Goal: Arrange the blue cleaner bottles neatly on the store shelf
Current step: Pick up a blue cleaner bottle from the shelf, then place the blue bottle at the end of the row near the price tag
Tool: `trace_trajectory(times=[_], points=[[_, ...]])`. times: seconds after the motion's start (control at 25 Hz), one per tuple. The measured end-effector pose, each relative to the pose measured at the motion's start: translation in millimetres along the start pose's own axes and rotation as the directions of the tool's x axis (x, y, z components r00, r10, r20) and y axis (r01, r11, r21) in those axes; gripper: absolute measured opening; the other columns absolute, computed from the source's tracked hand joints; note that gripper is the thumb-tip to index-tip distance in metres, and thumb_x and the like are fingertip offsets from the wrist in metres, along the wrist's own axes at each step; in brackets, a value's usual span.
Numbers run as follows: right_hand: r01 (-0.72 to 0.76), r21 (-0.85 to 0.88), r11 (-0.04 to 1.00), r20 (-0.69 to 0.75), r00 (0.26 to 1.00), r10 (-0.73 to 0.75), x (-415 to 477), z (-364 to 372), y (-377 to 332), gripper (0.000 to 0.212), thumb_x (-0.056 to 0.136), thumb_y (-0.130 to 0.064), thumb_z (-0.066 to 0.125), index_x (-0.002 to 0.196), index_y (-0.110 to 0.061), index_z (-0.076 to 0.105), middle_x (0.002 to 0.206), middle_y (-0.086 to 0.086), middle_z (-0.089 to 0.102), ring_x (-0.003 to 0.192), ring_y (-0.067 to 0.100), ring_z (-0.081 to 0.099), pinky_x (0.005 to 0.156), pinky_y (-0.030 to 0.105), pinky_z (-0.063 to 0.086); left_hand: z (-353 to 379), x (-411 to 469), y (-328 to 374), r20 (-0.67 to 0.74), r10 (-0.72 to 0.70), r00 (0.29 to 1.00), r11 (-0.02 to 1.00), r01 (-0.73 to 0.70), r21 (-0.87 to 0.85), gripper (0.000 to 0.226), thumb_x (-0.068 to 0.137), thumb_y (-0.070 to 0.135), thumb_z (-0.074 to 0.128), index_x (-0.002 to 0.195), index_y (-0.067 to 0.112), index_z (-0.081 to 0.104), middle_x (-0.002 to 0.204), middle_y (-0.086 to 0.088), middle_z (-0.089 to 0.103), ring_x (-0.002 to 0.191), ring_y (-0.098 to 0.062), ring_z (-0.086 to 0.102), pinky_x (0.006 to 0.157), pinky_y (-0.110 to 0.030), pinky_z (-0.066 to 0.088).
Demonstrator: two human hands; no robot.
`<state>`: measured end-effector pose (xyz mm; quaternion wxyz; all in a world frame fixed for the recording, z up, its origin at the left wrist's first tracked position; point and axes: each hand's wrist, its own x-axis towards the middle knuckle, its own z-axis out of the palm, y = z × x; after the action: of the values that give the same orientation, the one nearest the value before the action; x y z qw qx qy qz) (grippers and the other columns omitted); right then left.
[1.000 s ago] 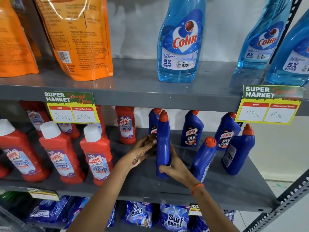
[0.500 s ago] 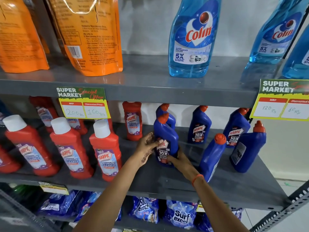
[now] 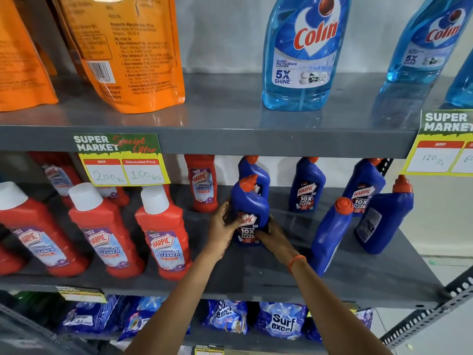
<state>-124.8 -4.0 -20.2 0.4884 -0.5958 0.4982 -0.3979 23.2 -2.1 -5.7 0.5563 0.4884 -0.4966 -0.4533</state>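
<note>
A blue cleaner bottle [image 3: 249, 210] with an orange cap stands upright on the grey middle shelf [image 3: 256, 275], label facing me. My left hand [image 3: 224, 228] grips its left side and my right hand [image 3: 272, 237] holds its lower right. Directly behind it stands another blue bottle [image 3: 257, 171]. Two more blue bottles [image 3: 307, 187] [image 3: 364, 187] line the back with labels forward. Nearer the front, one blue bottle [image 3: 331, 234] is turned edge-on and another [image 3: 384, 217] shows its back label.
Several red bathroom cleaner bottles [image 3: 163, 234] fill the left of the same shelf. Light-blue glass cleaner bottles [image 3: 300, 52] and orange pouches [image 3: 133, 52] sit on the shelf above. Detergent packs [image 3: 281, 321] lie below. Price tags [image 3: 120, 160] hang from the upper shelf edge.
The held blue bottle has been turned from edge-on to label forward and moved back toward the rear bottle. Both hands stayed on it.
</note>
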Motion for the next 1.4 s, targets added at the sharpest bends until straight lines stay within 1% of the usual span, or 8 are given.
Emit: trace_trajectory(times=[0.2,0.36,0.56,0.72,0.88,1.04,1.2,1.4], points=[[-0.044,-0.020,0.999,-0.047,0.998,0.043,-4.2,4.1,-6.7,0.047,0.081,0.010,0.053,0.119,-0.017,0.048,0.109,0.003,0.061,0.093,0.006,0.059,0.068,0.009,0.052,-3.2,-2.8,-7.0,-0.017,0.040,0.999,0.991,-0.037,0.132,0.068,0.072,0.015,0.075,0.132,0.016,0.042,0.132,-0.009,0.055,0.120,-0.019,0.052,0.096,-0.026,0.047],[-0.025,-0.064,0.998,-0.259,0.966,0.008,-16.4,7.5,-22.4,0.052,0.085,0.006,0.048,0.133,-0.011,0.037,0.129,0.014,0.055,0.114,0.024,0.056,0.086,0.024,0.045,12.0,-30.3,0.4,-0.082,0.314,0.946,0.823,-0.227,0.521,0.092,0.075,0.042,0.068,0.144,0.011,0.016,0.152,-0.014,0.027,0.141,-0.024,0.023,0.116,-0.041,0.024],[0.412,-0.302,0.860,-0.486,0.710,-0.510,-72.3,-21.2,-72.3,0.053,0.079,0.014,0.043,0.129,-0.004,0.042,0.126,0.001,0.046,0.118,0.005,0.041,0.100,0.002,0.028,59.9,-56.2,32.2,-0.047,0.580,0.813,0.623,-0.406,0.668,0.073,0.089,0.028,0.051,0.145,0.011,0.007,0.155,-0.005,0.008,0.144,-0.012,0.004,0.119,-0.035,0.012],[0.467,-0.445,0.764,-0.559,0.521,-0.644,-102.0,-70.8,-61.5,0.050,0.077,0.011,0.040,0.125,-0.005,0.044,0.127,0.010,0.043,0.123,0.010,0.037,0.105,0.011,0.028,118.0,-82.2,33.4,0.089,0.398,0.913,0.759,-0.382,0.528,0.060,0.091,0.032,0.050,0.141,0.011,0.027,0.150,-0.011,0.032,0.140,-0.019,0.029,0.116,-0.030,0.025],[0.222,-0.275,0.935,-0.654,0.670,-0.351,-99.4,-106.2,6.1,0.042,0.078,0.005,0.044,0.120,0.000,0.047,0.121,0.011,0.044,0.124,0.016,0.037,0.103,0.022,0.030,153.7,-90.6,17.0,0.058,0.315,0.947,0.843,-0.307,0.442,0.043,0.078,0.026,0.068,0.116,0.011,0.055,0.115,-0.010,0.063,0.104,-0.024,0.060,0.091,-0.034,0.048],[-0.031,-0.201,0.979,-0.357,0.933,-0.044,-81.6,-125.1,66.4,0.038,0.081,-0.001,0.054,0.118,-0.001,0.046,0.116,0.023,0.058,0.106,0.039,0.055,0.090,0.045,0.046,169.4,-79.4,26.4,0.041,0.162,0.986,0.860,-0.162,0.484,0.048,0.068,0.025,0.079,0.108,0.007,0.058,0.108,-0.010,0.066,0.093,-0.020,0.061,0.083,-0.033,0.050],[-0.065,0.037,0.997,-0.092,0.993,0.068,-75.0,-143.5,65.3,0.048,0.076,0.005,0.064,0.118,-0.010,0.046,0.117,0.016,0.060,0.099,0.028,0.059,0.079,0.032,0.051,167.5,-67.9,33.5,0.065,0.059,0.996,0.933,-0.078,0.352,0.045,0.070,0.017,0.078,0.108,0.005,0.059,0.111,-0.014,0.068,0.099,-0.024,0.064,0.087,-0.037,0.052],[-0.198,0.337,0.921,0.227,0.966,0.124,-74.8,-181.4,61.4,0.049,0.071,0.000,0.073,0.114,-0.018,0.057,0.110,0.002,0.069,0.105,0.023,0.065,0.084,0.030,0.058,154.8,-51.5,44.7,0.338,-0.071,0.938,0.996,0.050,0.069,0.048,0.079,0.004,0.068,0.124,0.006,0.052,0.126,-0.013,0.061,0.110,-0.019,0.060,0.086,-0.020,0.053]])
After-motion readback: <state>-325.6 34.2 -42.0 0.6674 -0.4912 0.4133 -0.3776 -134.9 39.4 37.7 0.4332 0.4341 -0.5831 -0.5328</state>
